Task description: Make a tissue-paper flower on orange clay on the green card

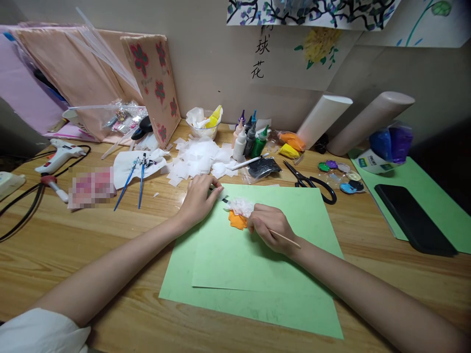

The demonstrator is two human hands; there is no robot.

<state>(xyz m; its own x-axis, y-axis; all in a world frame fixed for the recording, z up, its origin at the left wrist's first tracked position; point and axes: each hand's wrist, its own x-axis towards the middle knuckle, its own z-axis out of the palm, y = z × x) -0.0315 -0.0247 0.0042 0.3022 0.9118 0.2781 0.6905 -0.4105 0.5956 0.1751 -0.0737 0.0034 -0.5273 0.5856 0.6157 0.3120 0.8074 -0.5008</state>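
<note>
My right hand [272, 226] is closed round a thin wooden stick [285, 238], whose back end sticks out past the wrist. The stick's tip is hidden by the fingers. Beside those fingers, on the green paper [257, 267], lies a cluster of crumpled white paper pieces [241, 207] with a flat orange clay shape [237, 220] below it. My left hand [200, 197] rests at the upper left edge of the paper, thumb and fingers closed together. Something dark shows between them, too small to name. A small dark piece [225, 200] lies between that hand and the white cluster.
Behind the paper are a heap of white paper squares [200, 157], paint bottles [250, 139], a black clay packet [264, 168] and scissors [312, 184]. A glue gun [59, 156] and two blue brushes [141, 184] lie left. On the right is a black phone [414, 218].
</note>
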